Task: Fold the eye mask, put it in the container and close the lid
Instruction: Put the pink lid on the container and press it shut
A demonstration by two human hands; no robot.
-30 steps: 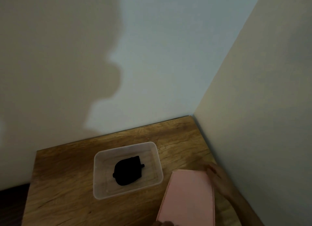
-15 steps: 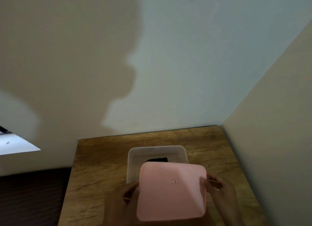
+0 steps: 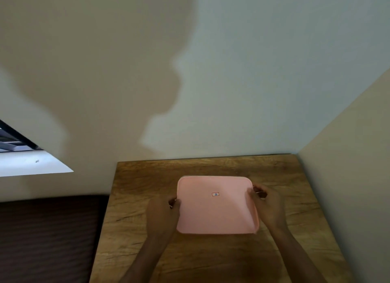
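A pink rectangular lid with a small red-framed mark in its middle lies flat over the container on the wooden table. It covers the container fully, so the clear tub and the black eye mask inside are hidden. My left hand grips the lid's left edge, thumb on top. My right hand grips its right edge the same way.
The table sits in a corner, with a pale wall behind it and a beige wall close on the right. Left of the table lies a dark brown ribbed surface. A white sill and dark window frame show at far left.
The lid went from my right hand at the table's right side to above the container, then down over it. The eye mask is no longer visible. Both hands now hold the lid's sides.
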